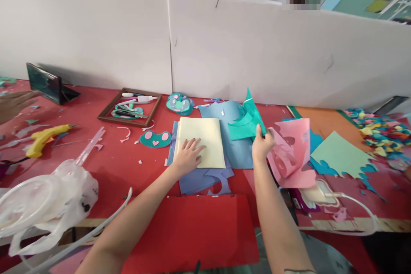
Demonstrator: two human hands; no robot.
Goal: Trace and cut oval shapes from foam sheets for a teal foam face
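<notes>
My left hand [189, 156] lies flat with fingers spread on a stack of cream sheets [205, 137]. Under and around that stack are purple-blue sheets [195, 182] with cut-out edges. In my right hand [263, 143] is a teal felt sheet [245, 120], pinched at its lower right corner and lifted, with curved cuts along its edges. Behind it lies a light blue sheet [229, 113]. Pink cut sheets [290, 154] rest just right of my right hand. A teal mask-shaped piece [155, 139] with pink spots lies left of the cream stack.
A wooden frame tray [107, 109] holds pens and tools. At left are a yellow glue gun [48, 137], a tablet [45, 81] and a plastic bag [77, 184]. Green sheets [343, 154] and colourful scraps [385, 132] lie right. A white partition [257, 51] stands behind; another person's hand [16, 102] shows far left.
</notes>
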